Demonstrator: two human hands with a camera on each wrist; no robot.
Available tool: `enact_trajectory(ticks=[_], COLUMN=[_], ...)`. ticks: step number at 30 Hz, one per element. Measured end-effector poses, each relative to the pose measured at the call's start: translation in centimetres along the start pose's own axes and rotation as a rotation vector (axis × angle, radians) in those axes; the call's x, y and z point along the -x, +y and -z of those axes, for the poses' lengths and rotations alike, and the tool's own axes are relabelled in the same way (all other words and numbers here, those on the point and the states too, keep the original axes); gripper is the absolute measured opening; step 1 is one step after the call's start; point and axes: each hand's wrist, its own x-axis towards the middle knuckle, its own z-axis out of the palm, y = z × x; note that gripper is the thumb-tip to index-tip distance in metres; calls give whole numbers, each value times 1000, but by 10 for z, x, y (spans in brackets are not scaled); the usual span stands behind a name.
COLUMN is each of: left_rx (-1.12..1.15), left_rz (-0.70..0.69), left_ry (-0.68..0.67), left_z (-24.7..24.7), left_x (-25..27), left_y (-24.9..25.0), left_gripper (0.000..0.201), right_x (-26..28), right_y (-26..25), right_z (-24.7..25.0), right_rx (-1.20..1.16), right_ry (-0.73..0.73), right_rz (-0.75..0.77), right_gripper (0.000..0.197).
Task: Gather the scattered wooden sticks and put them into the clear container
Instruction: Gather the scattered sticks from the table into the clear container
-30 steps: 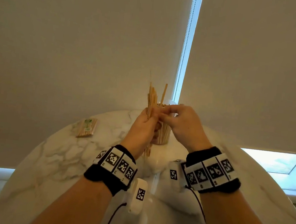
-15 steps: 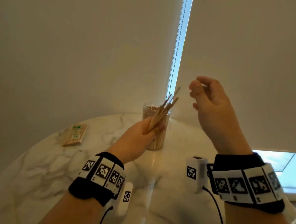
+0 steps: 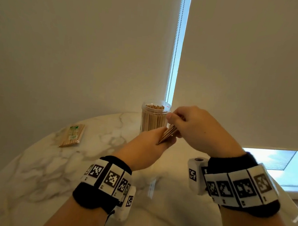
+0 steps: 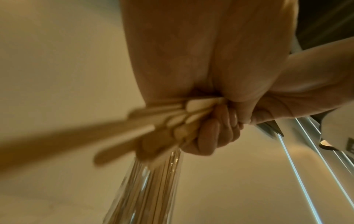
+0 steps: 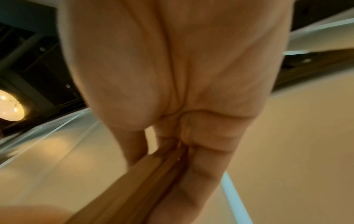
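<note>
A clear container (image 3: 154, 117) stands upright at the table's far edge, packed with wooden sticks. Just in front of it my left hand (image 3: 152, 142) grips a slanted bundle of wooden sticks (image 3: 168, 134). My right hand (image 3: 183, 124) has come over the bundle's upper end, thumb and fingers pinching the sticks. The left wrist view shows the stick bundle (image 4: 172, 121) fanned out of my curled fingers (image 4: 210, 136), with the container (image 4: 145, 189) below. Sticks (image 5: 145, 174) run between thumb and fingers in the right wrist view.
A wrapped pack of sticks (image 3: 72, 135) with a green label lies at the left on the round marble table (image 3: 46, 172). Roller blinds and a bead chain (image 3: 176, 42) hang right behind the container. A window sill shows at the right.
My right hand, raised in the air half a second ago, has dropped onto the bundle in my left hand. The left hand still holds the sticks in front of the container.
</note>
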Motion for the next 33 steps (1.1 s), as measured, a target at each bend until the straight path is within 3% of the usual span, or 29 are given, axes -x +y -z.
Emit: enact_trajectory(ticks=[3,6,8,13,17,21,25,27,29,31,33], left_rx=[9,15,8,6,14,4,16,0,-29,-83,-151], left_rz=[32,47,34,53,53,66,62,60,59,66,89], left_ry=[-16,21,27,-9,38,60,98,95,75,55,65], left_z=[1,8,8,3,6,1,6,7,6,6,6], left_x=[1,1,1,0,1,-1,-1,0,1,2,2], left_y=[-3,-9,-7,-5,-7,-3,-7,-10,-8,-5,-5], left_gripper=[22,23,22,15,13,18,15,14,17,21,30], right_x=[-3,-5,-5,-8,-8,-6,-8,-8,-6,-5,-6], right_y=[-3,1,0,1,0,-8,-5,-2,-4,-4,-5], right_z=[-8,0,4,-11,-7,-21,-14,-8,-7,-18,-28], right_rx=[-6,-138,-183,-118,-157,-142,-158,-124,-55,72,245], right_ry=[6,186,261,10,158,57,247,319,193,11,-31], right_rz=[-1,-41,-55,-25,20,132,167,140,72,38,32], right_gripper=[27,43,37,33,32,51,75,56,35,47,50])
